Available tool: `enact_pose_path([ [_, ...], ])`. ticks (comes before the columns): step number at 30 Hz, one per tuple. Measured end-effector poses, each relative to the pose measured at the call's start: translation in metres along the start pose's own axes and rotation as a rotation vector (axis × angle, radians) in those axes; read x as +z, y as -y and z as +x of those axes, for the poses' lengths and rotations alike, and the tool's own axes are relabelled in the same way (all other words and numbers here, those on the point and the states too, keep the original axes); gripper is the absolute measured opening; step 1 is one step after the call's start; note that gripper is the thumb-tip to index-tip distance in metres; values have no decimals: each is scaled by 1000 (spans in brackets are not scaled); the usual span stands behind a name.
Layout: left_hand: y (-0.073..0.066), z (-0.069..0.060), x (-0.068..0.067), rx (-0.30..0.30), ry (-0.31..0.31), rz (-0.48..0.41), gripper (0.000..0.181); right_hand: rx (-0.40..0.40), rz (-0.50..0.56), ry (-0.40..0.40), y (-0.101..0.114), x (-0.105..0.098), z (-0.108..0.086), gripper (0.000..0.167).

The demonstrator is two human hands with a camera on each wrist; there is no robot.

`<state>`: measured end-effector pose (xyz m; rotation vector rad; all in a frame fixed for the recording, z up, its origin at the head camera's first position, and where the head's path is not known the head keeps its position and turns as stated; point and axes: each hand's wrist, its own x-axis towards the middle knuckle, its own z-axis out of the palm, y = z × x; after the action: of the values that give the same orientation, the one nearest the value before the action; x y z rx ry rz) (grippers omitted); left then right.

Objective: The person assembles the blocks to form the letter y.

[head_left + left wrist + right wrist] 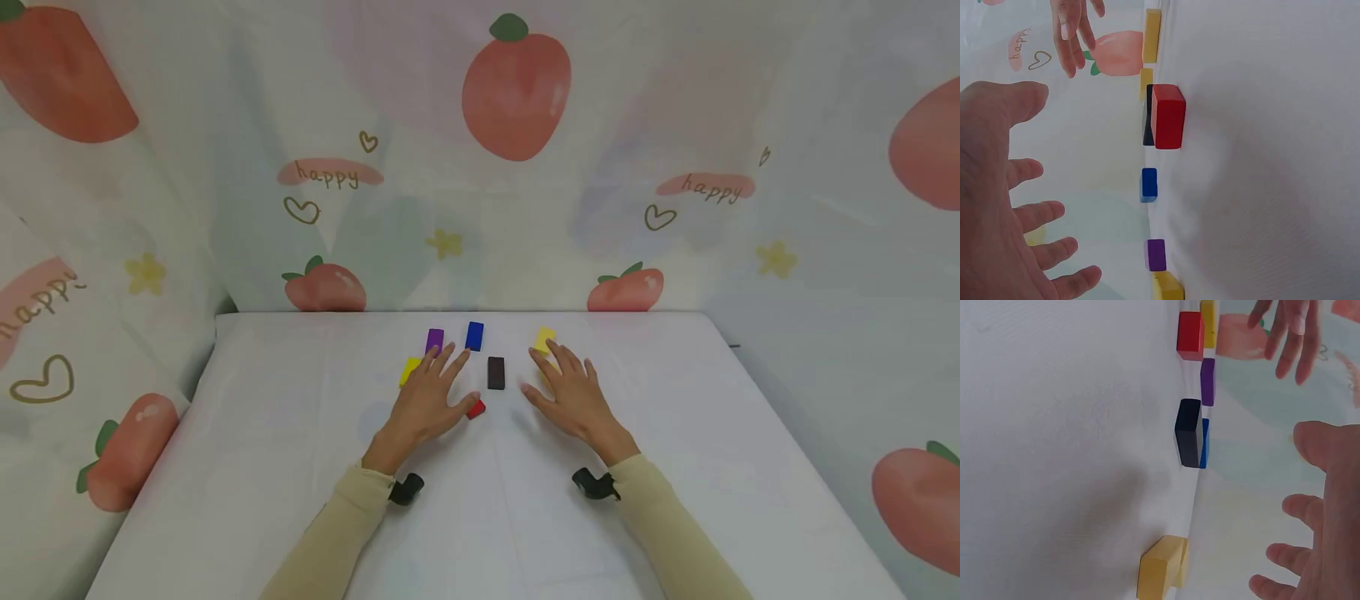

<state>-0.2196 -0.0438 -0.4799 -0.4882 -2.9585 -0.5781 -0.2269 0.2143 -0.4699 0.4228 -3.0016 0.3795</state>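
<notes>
While spread fingers (1041, 212) hover, smooth oblong blocks (496, 373) dot white cloth (720, 467)

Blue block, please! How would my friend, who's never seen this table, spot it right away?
On the white table, look near the far edge, just past the fingertips of the left hand. The blue block is there, to the right of the purple block and farther back than the dark block. It's the only blue one.
</notes>
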Motion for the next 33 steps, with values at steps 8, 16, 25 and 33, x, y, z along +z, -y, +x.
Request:
enact_pose_path([
  [8,-4,-3,9,-2,-16,-111,71,3,53,-43,-11,6,-6,67],
  [16,-8,-7,19,-19,-36,-146,67,26,72,-74,-21,12,-7,69],
  [25,-10,-5,27,-98,-1,-206,62,125,150,-52,-27,16,-4,72],
  [33,-11,-2,32,-171,36,-295,54,247,238,-28,-26,15,6,71],
])
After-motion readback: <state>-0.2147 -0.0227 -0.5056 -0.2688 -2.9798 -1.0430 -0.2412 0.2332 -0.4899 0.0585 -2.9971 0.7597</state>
